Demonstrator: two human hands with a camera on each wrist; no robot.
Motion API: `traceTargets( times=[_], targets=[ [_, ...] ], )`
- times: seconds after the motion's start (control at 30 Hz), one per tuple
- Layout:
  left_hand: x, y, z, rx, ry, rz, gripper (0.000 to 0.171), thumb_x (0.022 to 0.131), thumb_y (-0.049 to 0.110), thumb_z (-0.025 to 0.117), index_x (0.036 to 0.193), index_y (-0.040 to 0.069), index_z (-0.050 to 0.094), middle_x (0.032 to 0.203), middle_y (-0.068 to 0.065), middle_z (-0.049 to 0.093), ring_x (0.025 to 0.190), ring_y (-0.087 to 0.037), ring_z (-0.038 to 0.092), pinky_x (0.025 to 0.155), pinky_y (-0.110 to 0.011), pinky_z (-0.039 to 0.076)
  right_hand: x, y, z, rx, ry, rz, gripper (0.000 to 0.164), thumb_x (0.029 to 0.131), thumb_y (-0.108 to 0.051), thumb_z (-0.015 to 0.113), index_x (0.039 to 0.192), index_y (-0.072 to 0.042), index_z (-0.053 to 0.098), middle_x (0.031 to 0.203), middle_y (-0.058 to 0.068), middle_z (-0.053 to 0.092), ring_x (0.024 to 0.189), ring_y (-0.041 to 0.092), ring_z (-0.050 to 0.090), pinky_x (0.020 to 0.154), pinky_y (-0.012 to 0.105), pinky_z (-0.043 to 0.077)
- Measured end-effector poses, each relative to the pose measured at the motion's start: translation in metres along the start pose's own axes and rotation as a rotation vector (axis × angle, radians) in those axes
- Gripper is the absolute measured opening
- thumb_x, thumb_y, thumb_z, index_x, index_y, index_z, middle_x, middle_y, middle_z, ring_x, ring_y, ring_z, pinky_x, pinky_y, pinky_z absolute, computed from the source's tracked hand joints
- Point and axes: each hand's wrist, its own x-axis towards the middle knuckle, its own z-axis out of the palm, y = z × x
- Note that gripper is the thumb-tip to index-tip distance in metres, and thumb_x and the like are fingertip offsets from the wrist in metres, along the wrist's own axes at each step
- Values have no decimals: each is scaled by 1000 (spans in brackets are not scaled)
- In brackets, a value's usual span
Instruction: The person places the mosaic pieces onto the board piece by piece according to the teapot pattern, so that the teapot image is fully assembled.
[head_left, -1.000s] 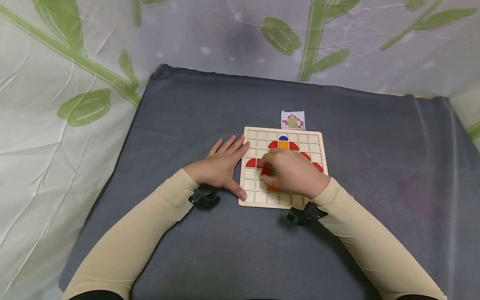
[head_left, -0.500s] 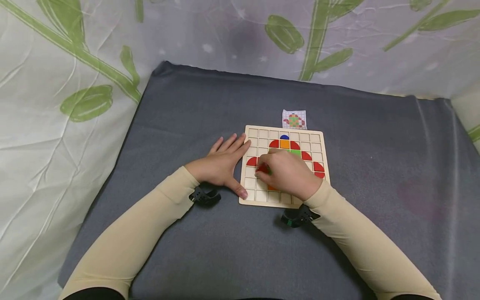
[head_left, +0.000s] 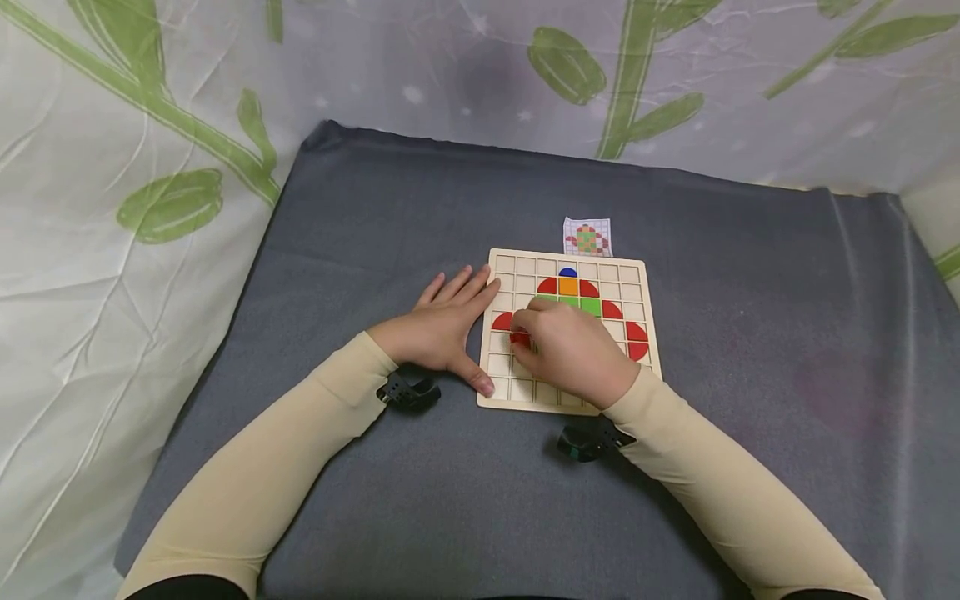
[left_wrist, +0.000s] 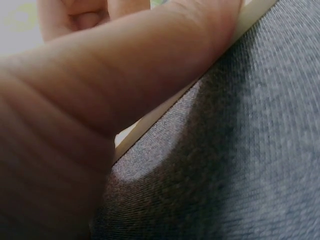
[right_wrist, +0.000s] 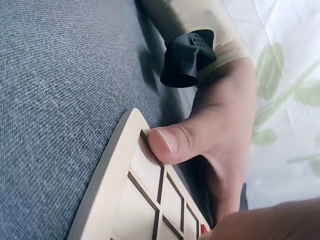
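A square wooden grid board [head_left: 498,389] holds several coloured pieces in its cells: red quarter-round pieces [head_left: 637,351], green squares [head_left: 591,307], an orange square [head_left: 568,287] and a blue half-round piece [head_left: 567,272]. My left hand [head_left: 442,333] lies spread along the board's left edge. In the right wrist view its thumb [right_wrist: 172,144] rests on the board's corner. Over the middle-left cells, my right hand [head_left: 573,348] pinches a small red piece [head_left: 518,339] between thumb and fingers. The hand hides the cells under it. Only a red sliver [right_wrist: 203,228] shows beside the right fingers in the right wrist view.
A small paper card [head_left: 588,237] with a coloured grid pattern lies just behind the board. Grey cloth [head_left: 375,208] covers the table. A leaf-patterned curtain [head_left: 450,75] hangs along the back and left. Each wrist wears a black camera mount [head_left: 408,392].
My right hand has shifted left over the board with the red piece, showing a second red piece at the board's right side. My left hand has stayed in place.
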Motion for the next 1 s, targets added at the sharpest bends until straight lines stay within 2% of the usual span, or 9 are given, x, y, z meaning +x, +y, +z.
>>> traceTargets(
  times=[0.1, 0.17, 0.47, 0.57, 0.7, 0.8, 0.9, 1.0],
  targets=[
    [1, 0, 0, -2, -2, -1, 156, 58, 81, 88, 171, 19, -1, 177, -2, -14, 162, -25, -16, 128, -50, -13, -1, 0, 0, -12, 8, -54, 7, 91, -5, 73, 90, -9, 79, 79, 0, 61, 66, 15, 55, 56, 29, 49],
    [1, 1, 0, -3, -5, 6, 156, 58, 80, 88, 171, 19, -1, 177, -2, -14, 162, -25, -16, 128, -50, -13, -2, 1, 0, -19, -1, -54, 12, 91, -3, 71, 88, -11, 79, 77, 0, 59, 64, 15, 55, 56, 29, 48],
    [7, 3, -1, 6, -4, 40, 155, 59, 79, 89, 171, 18, 1, 177, -4, -11, 163, -25, -14, 128, -51, -12, -5, 2, -2, -18, -13, 75, 12, 90, -4, 70, 85, -12, 78, 77, -1, 67, 67, 15, 59, 58, 31, 52],
    [8, -2, -2, 17, -11, 43, 155, 59, 80, 88, 171, 18, 1, 177, -4, -11, 163, -25, -14, 128, -51, -12, -5, 2, -1, -10, -6, 87, 11, 91, -7, 71, 84, -12, 77, 77, -1, 67, 68, 15, 60, 60, 31, 53],
    [5, -12, 0, 2, -21, 29, 152, 61, 80, 86, 171, 17, 3, 177, -5, -10, 163, -26, -14, 128, -54, -12, -7, 2, -2, 4, 12, 119, 10, 95, -17, 74, 89, -10, 79, 84, 0, 70, 72, 16, 62, 61, 33, 55],
    [-1, -16, 7, -71, -3, -2, 144, 68, 78, 84, 171, 16, 5, 177, -4, -7, 163, -27, -12, 126, -58, -13, -13, 12, -6, -25, 59, 156, 16, 95, -22, 74, 97, -7, 80, 94, 5, 72, 78, 21, 65, 64, 39, 57],
    [-6, -19, 11, -128, 32, -34, 133, 76, 76, 79, 171, 16, 7, 178, -1, -3, 163, -26, -10, 125, -60, -14, -22, 30, -13, -78, 112, 229, 24, 95, -23, 73, 106, -2, 78, 100, 12, 72, 83, 28, 66, 69, 45, 58],
    [-8, -21, 12, -152, 55, -45, 125, 81, 73, 76, 171, 17, 10, 178, 1, -1, 164, -25, -8, 125, -60, -14, -36, 49, -18, -85, 74, 359, 33, 96, -24, 72, 117, 1, 75, 102, 15, 70, 83, 30, 63, 66, 46, 56]
  ],
)
